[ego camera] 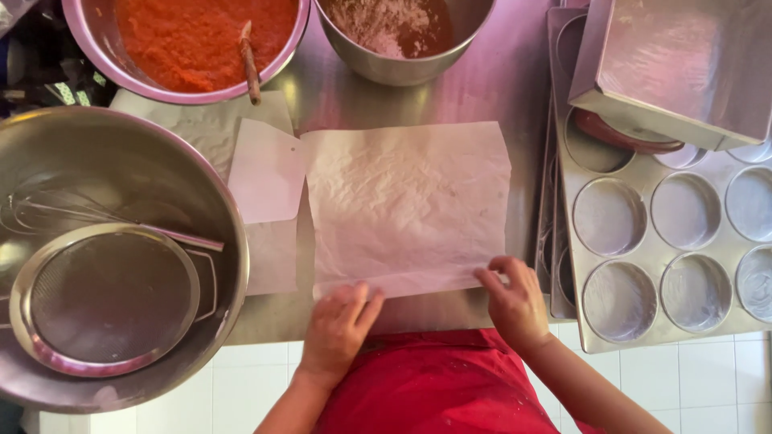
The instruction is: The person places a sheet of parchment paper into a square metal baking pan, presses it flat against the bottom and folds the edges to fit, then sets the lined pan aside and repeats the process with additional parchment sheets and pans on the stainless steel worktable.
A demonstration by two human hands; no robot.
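A sheet of crumpled white parchment paper (406,205) lies flat in the middle of the steel counter (515,80), its near edge close to the counter's front edge. The left hand (338,325) rests palm down on the near left corner of the sheet, fingers loosely bent and pressing the paper rather than closed around it. The right hand (515,301) is at the near right corner, fingertips curled onto the edge and pinching or pressing it; which of the two cannot be told. A smaller piece of paper (265,173) lies just left of the sheet, overlapping another paper beneath it. At the counter's left edge sits a large steel bowl (121,145) holding a round mesh sieve (108,297) and a wire whisk (72,209). At the back left corner a metal bowl (88,40) is filled with an orange-red grated mixture, with a wooden handle (251,64) leaning over its rim toward the paper. Beside it, at the back edge, another steel bowl (402,68) holds pale flour over something reddish-brown. Along the right edge lies a muffin tray (643,249) with round cups, just beside the sheet's right side, and a square metal pan (683,72) rests upside down across its far end. The person's red apron (434,386) shows at the counter's front edge.
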